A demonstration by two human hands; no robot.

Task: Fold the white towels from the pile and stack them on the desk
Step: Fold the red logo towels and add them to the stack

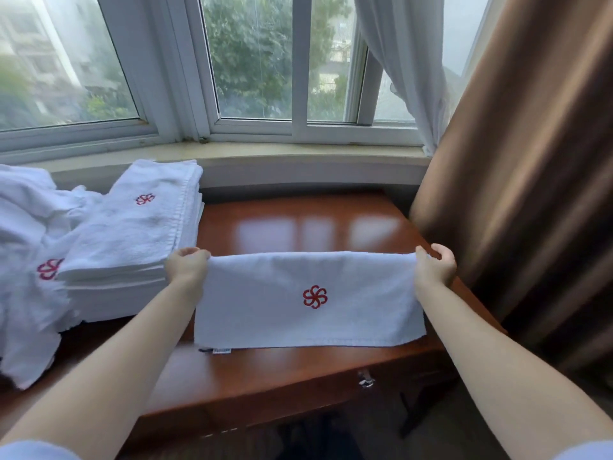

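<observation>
A white towel (348,300) with a red flower emblem hangs stretched between my hands above the glossy wooden desk (298,224), its lower edge near the desk's front. My left hand (186,265) grips its top left corner and my right hand (435,264) grips the top right corner. To the left stands a stack of folded white towels (132,234), the top one showing the same red emblem. Further left lies a loose pile of unfolded white towels (26,260), spilling over the desk's left front edge.
A window sill (265,154) and large windows run behind the desk. A brown curtain (530,194) hangs close at the right, beside my right hand, with a white sheer curtain (408,78) behind it. A drawer with a key (365,381) shows under the desk's front.
</observation>
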